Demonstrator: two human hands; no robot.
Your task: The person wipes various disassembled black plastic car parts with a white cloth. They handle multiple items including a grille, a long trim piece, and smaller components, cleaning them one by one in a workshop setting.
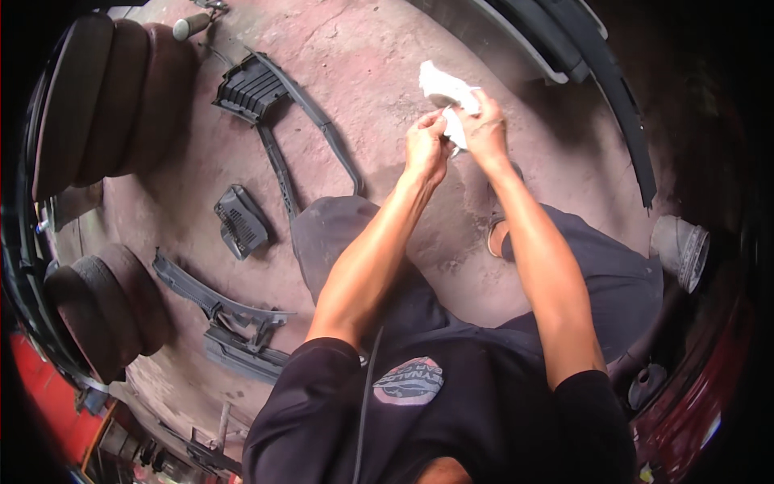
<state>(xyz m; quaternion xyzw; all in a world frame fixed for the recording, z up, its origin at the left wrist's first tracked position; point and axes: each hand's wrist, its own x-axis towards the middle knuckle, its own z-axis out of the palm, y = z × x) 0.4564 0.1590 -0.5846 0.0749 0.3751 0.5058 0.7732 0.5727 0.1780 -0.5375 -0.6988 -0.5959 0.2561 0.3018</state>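
Both arms reach forward over the floor, and the two hands meet at a crumpled white cloth point(443, 83). My left hand point(427, 147) is closed, with thumb and fingertips pinching the cloth's lower end. Beside it, my right hand point(487, 131) is wrapped round the middle of the cloth, and a loose part sticks out beyond the fingers. Some fingertips are hidden behind the cloth. Whether it is woven or paper is too small to tell.
Black plastic car trim point(314, 113) lies on the worn concrete floor point(355, 40), near a small vented black cover point(242, 222) and a long trim panel point(210, 294). Tyres are stacked at left point(113, 105). A grey bucket point(680, 250) lies at right, below a dark curved bumper part point(617, 89).
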